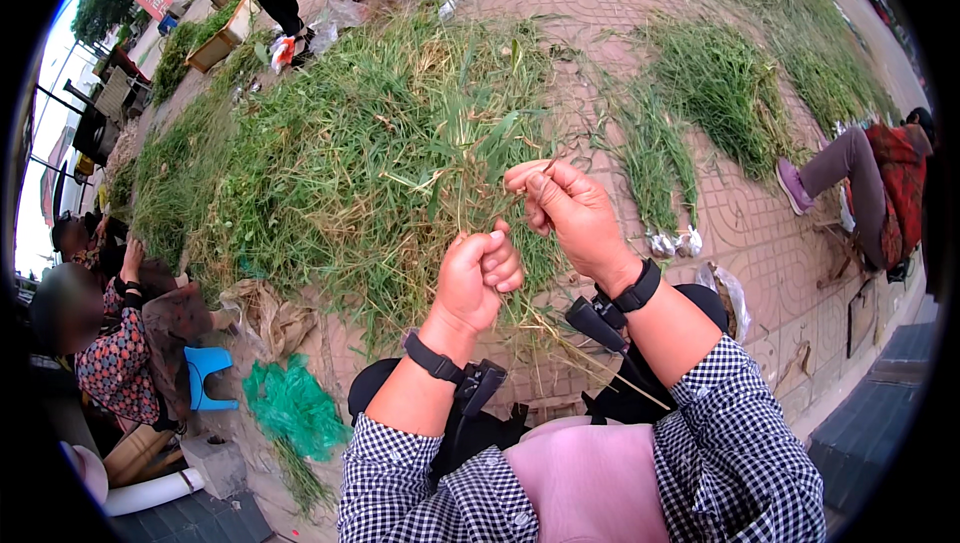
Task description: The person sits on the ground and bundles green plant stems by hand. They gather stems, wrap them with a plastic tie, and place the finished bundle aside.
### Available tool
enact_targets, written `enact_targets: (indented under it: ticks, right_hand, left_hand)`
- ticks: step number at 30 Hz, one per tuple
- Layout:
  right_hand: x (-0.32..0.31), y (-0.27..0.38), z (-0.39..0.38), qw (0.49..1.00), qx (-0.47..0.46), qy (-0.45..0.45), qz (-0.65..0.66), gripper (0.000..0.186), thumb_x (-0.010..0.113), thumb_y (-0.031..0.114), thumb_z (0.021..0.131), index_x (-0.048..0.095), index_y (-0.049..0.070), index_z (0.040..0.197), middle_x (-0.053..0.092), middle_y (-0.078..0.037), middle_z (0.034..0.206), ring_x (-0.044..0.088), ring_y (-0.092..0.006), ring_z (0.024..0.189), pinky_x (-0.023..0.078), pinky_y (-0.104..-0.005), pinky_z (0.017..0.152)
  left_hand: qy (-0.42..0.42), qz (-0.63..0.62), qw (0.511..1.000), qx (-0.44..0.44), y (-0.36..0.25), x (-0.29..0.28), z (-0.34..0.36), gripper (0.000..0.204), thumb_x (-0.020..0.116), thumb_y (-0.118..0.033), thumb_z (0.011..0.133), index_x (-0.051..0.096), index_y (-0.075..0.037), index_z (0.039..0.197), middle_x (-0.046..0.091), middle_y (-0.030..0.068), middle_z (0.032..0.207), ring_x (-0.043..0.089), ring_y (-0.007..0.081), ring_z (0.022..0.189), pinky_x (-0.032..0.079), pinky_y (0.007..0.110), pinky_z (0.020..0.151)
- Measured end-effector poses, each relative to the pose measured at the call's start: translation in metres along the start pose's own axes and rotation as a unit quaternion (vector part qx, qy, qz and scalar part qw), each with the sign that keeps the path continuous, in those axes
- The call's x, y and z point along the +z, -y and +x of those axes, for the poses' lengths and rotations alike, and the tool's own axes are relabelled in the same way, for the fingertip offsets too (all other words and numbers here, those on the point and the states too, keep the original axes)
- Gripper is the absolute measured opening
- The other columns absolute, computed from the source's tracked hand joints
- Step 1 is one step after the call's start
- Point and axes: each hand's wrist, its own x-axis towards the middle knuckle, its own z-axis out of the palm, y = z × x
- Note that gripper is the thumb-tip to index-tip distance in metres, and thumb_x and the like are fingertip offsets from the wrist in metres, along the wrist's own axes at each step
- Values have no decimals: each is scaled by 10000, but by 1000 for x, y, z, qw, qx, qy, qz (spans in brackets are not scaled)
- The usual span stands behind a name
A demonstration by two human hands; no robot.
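My left hand is closed in a fist around a small bunch of grass stalks, whose leafy green tops fan out above it. Pale straw-like stems trail to the lower right beneath my hands. Just right of and a little higher than the left, my right hand has thumb and forefinger pinched together. A thin brownish blade seems to be between those fingertips, though it is too fine to make out well. Right beyond both hands spreads a large heap of cut green grass mixed with dry yellow stems.
Smaller grass bundles lie on the reddish paving to the right. A green plastic bag, a brown bag and a blue stool are at left. Other people sit left, far ahead and right.
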Motion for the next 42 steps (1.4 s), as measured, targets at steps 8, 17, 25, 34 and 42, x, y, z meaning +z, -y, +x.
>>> enact_targets:
  ticks: [8, 17, 25, 34, 42]
  right_hand:
    - [-28, 21, 8, 979, 35, 3, 202, 234, 522, 247, 1025, 600, 27, 1020, 468, 50, 668, 402, -41, 587, 393, -242, 542]
    - [-12, 8, 4, 983, 136, 79, -94, 290, 591, 130, 952, 590, -1, 1211, 624, 20, 875, 504, -30, 704, 442, -221, 610]
    - [-21, -1, 5, 985, 48, 54, -156, 120, 612, 122, 937, 657, 11, 946, 647, 7, 817, 561, -59, 747, 458, -236, 665]
    - [-31, 13, -5, 969, 177, 56, 164, 101, 640, 166, 941, 601, 76, 919, 494, 59, 713, 390, -37, 592, 327, -199, 533]
    - [-59, 55, 11, 943, -95, -21, 319, 141, 550, 202, 1003, 591, 72, 967, 493, 25, 764, 394, -69, 638, 314, -214, 539]
  left_hand:
    - [37, -46, 998, 7, -8, -6, 0, 142, 443, -127, 913, 581, -94, 911, 314, -61, 557, 290, 81, 452, 282, 255, 440]
    - [90, -23, 995, -31, -3, 0, 0, 152, 456, -127, 907, 583, -77, 972, 312, -56, 558, 298, 81, 452, 277, 254, 441]
    - [7, 39, 999, 0, -4, 5, -3, 101, 457, -104, 918, 504, -82, 831, 313, -61, 551, 298, 74, 442, 267, 249, 423]
    - [-14, 89, 996, 21, -6, 14, 1, 248, 458, -65, 903, 395, -124, 671, 294, -60, 542, 280, 73, 421, 246, 248, 397]
    - [-82, 155, 981, 78, -2, -2, 3, 96, 498, -37, 900, 424, -93, 925, 354, -56, 614, 291, 59, 452, 248, 248, 408]
